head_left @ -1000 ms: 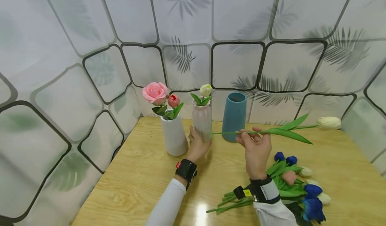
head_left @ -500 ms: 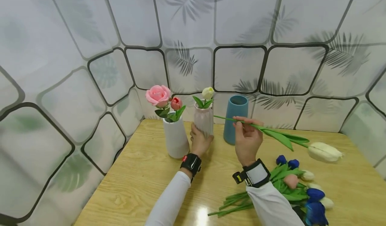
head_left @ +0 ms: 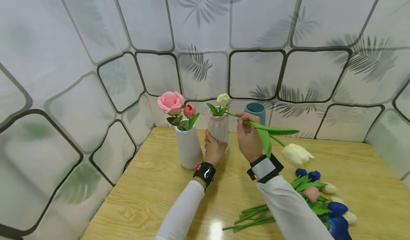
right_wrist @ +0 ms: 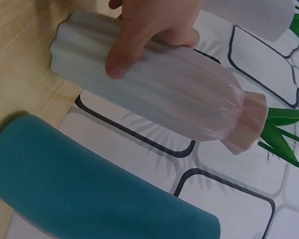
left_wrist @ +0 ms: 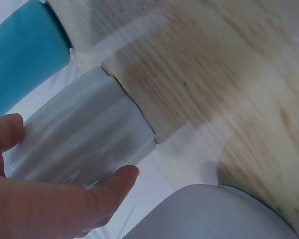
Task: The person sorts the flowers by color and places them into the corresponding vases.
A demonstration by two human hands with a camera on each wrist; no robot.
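My left hand (head_left: 215,149) grips the lower part of a ribbed pale pink vase (head_left: 219,128), fingers and thumb on either side of it. One white tulip (head_left: 222,99) with green leaves stands in this vase. My right hand (head_left: 250,138) pinches the green stem of another white tulip (head_left: 297,154), whose flower hangs low to the right. The stem's cut end points left, close to the ribbed vase's mouth (right_wrist: 251,122). In the right wrist view, the left thumb (right_wrist: 118,67) lies against the ribbed side.
A white vase (head_left: 189,149) with a pink rose (head_left: 171,102) and a red tulip (head_left: 189,110) stands left. Behind my right hand is a blue vase (head_left: 257,109). Several flowers (head_left: 312,194) lie on the wooden table (head_left: 144,190) at right. A patterned curtain (head_left: 256,72) hangs behind.
My right hand has moved left and up with the tulip, its flower swinging down and left, and the stem end has risen to the ribbed vase's mouth. My left hand keeps its grip.
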